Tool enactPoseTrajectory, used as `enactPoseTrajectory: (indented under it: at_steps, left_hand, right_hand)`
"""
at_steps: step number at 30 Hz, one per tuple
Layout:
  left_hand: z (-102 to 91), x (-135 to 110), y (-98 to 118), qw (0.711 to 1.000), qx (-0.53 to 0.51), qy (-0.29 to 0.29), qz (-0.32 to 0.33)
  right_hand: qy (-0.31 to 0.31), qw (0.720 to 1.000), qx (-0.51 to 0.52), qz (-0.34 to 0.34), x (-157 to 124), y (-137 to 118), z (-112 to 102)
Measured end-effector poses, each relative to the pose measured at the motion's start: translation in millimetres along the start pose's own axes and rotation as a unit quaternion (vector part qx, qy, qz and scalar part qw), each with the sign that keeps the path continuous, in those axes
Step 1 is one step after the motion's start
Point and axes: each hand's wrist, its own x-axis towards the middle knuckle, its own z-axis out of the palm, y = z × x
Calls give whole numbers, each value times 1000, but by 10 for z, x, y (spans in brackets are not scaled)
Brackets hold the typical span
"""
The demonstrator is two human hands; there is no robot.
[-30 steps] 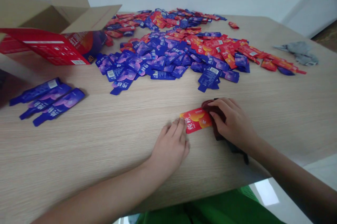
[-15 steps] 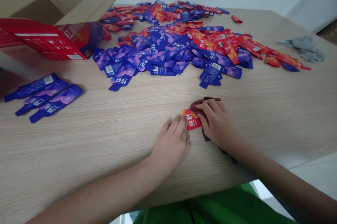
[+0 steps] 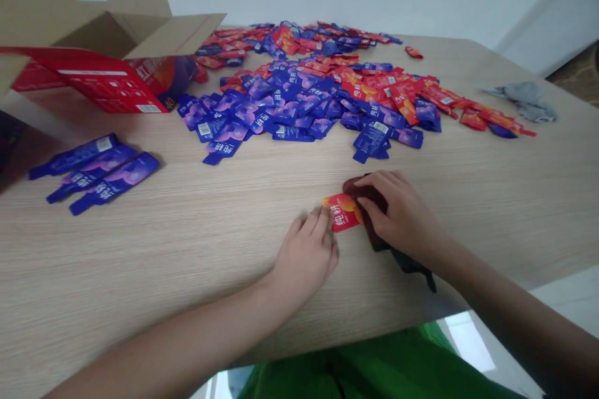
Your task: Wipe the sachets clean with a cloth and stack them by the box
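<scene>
A red and orange sachet [image 3: 344, 211] with white lettering lies flat on the table. My left hand [image 3: 306, 246] presses its fingertips, held together, onto the sachet's left end. At the sachet's other end, my right hand [image 3: 397, 211] is closed on a dark reddish-brown cloth [image 3: 372, 218]. Thumb and fingers pinch the cloth's upper part, and its near edge rests against or over the sachet. A black part with a thin strap trails from the cloth under my right wrist. What lies beneath the cloth is hidden.
Beyond my hands spreads a large heap of purple and red sachets [image 3: 290, 96]. Several purple sachets [image 3: 115, 183] lie in a row at left. An open cardboard box [image 3: 112, 87] stands behind them. A grey cloth [image 3: 526, 101] lies at the far right.
The right hand and the cloth have slid slightly right, baring more of the sachet. My left hand stays on the sachet's left end. The whole view has shifted a little.
</scene>
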Motion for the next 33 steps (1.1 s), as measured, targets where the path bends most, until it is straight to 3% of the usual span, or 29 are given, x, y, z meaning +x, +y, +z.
enactPoseTrajectory:
  at_steps: [3,7,22,25,28,33]
  left_hand:
    - [-5,1,-1,1000,-13,-4,-5]
    - [-15,2,-8,1000,-15,-3,-1]
    - [-35,20,31,1000,2,-10,0]
    - [-38,17,26,1000,-3,-14,0]
    - [-41,16,25,1000,-9,-16,-1]
    - [-45,18,18,1000,-14,-19,-2]
  right_hand:
    - [-21,999,-13,-32,-6,-216,189]
    - [-5,997,-72,-26,-76,-235,354]
    - [-21,994,-83,60,-203,401,39]
    - [5,997,-51,52,-113,256,-34]
    - [37,999,-7,14,-53,-47,46]
    - [-18,998,-57,-30,-76,-279,321]
